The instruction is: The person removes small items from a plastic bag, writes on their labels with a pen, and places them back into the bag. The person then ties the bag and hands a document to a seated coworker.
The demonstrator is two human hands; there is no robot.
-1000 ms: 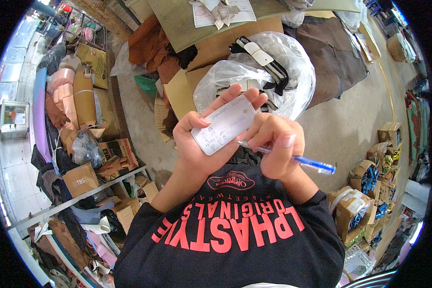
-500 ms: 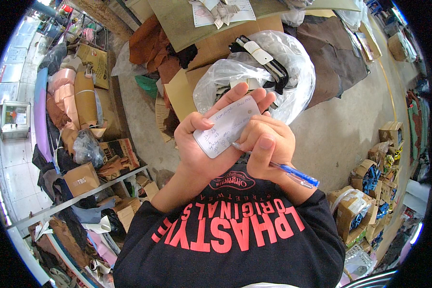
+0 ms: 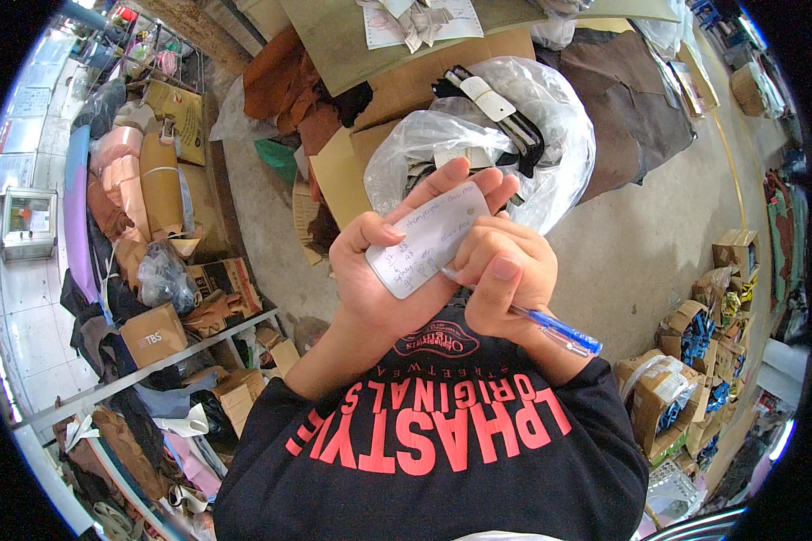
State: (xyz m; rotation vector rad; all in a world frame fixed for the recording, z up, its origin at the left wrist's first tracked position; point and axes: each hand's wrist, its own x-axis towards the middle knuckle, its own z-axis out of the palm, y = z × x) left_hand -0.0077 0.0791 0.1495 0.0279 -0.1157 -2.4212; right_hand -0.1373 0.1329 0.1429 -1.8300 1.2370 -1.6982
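A person's two bare hands meet in front of a black shirt [image 3: 334,478] with red lettering. The left hand [image 3: 363,287] is open, palm up, with a card [image 3: 430,242] lying aslant across palm and fingers. The card's long axis runs from the heel of the palm, at lower left, up and right toward the fingertips; the end with a small punched hole points away from the body. The left thumb presses on the card's left long edge, and the fingertips show beyond its far end.

The card is white, flat and smooth, a rectangle with rounded corners, covered in thin dark handwriting.

The right hand [image 3: 507,275] is curled nearly closed around a slim pen [image 3: 568,334], its fingers at the card's right long edge. The pen is clear and blue plastic; its blue end points down and right, the other toward the card. Whether the tip touches the card, I cannot tell.

Beyond the hands, a crinkled, see-through bag [image 3: 568,149] holds dark strips [image 3: 523,142]. Right of it lies a matte dark brown sheet [image 3: 622,104]. Above stands a grey-green table [image 3: 347,54], with papers [image 3: 465,25] near its front edge.
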